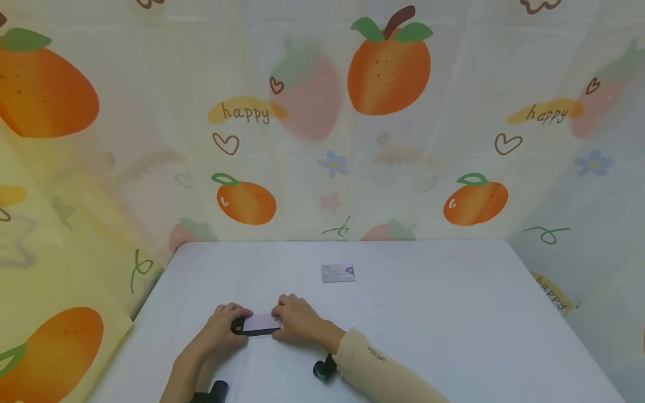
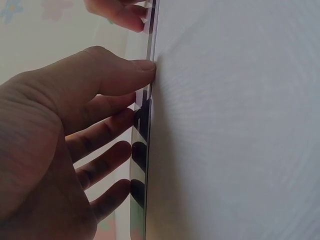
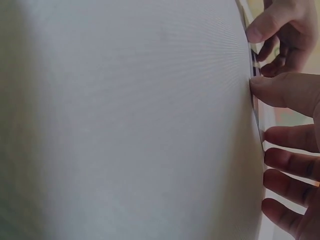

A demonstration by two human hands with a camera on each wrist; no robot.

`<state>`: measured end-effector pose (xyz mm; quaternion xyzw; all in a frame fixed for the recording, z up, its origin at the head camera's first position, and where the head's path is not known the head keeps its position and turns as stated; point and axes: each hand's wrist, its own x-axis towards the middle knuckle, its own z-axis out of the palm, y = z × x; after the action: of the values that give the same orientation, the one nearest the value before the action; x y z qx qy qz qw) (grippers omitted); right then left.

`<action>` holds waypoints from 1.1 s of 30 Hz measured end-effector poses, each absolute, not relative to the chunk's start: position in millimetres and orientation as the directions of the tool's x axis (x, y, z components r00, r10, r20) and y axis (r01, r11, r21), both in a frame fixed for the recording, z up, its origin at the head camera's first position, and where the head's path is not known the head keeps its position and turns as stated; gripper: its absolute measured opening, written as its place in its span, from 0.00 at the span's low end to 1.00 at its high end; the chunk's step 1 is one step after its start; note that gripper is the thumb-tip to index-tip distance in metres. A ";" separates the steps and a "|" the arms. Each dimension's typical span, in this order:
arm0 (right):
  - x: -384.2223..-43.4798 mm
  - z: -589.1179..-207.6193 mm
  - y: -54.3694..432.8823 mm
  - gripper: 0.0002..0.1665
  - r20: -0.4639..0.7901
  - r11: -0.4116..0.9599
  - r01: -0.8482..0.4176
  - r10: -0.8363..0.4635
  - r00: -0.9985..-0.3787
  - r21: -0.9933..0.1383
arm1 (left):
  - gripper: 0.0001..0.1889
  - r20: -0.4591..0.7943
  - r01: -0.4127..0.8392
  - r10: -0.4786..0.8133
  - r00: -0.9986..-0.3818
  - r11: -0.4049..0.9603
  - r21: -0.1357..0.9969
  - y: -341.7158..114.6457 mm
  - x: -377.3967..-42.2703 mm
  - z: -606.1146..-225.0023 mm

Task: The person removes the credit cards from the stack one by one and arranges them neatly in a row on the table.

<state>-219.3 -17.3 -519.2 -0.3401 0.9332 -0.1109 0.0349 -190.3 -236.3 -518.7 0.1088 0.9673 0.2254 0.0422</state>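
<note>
A flat, thin phone (image 1: 261,324) with a pale, shiny upper face and a dark near edge lies on the white table. My left hand (image 1: 221,326) grips its left end, where a dark corner shows. In the left wrist view the thumb presses the edge of the phone (image 2: 139,122) and the other fingers touch its glossy face. At the right end, my right hand (image 1: 298,320) holds the phone with thumb on the near side and fingers on the far side. Its face is mostly hidden in both wrist views.
A small silver-grey printed card (image 1: 338,273) lies farther back on the white table (image 1: 428,313). Black wrist-worn devices show at the right wrist (image 1: 325,369) and the left forearm (image 1: 218,392). A fruit-patterned cloth (image 1: 322,140) hangs behind and at the sides.
</note>
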 end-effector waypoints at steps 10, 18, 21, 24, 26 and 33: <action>-218.9 -520.8 -15.2 0.25 0.025 0.741 -0.628 -0.641 -0.767 -0.238 | 0.24 -0.040 0.183 0.223 -0.974 0.876 0.446 -235.0 -191.0 -520.6; -219.0 -521.3 -14.8 0.25 0.020 0.737 -0.624 -0.642 -0.767 -0.260 | 0.25 -0.049 0.182 0.226 -0.973 0.878 0.444 -235.7 -191.4 -522.6; -219.4 -522.7 -14.2 0.26 0.016 0.734 -0.624 -0.644 -0.765 -0.268 | 0.25 -0.054 0.176 0.223 -0.973 0.877 0.448 -235.7 -191.5 -523.6; -219.7 -524.0 -13.1 0.28 0.014 0.731 -0.622 -0.645 -0.764 -0.281 | 0.25 -0.063 0.162 0.214 -0.975 0.874 0.457 -236.1 -190.9 -524.1; -219.7 -523.8 -12.0 0.28 0.017 0.725 -0.623 -0.647 -0.762 -0.293 | 0.25 -0.064 0.158 0.211 -0.975 0.872 0.464 -236.5 -191.1 -524.1; -219.5 -517.0 -4.5 0.30 -0.010 0.725 -0.595 -0.637 -0.770 -0.347 | 0.25 -0.091 0.143 0.214 -0.973 0.861 0.488 -241.1 -193.5 -520.3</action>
<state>-219.5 -4.5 -517.0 -0.3327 0.9264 -0.1640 0.0642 -193.5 -241.1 -520.3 0.0928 0.9620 0.2467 0.0712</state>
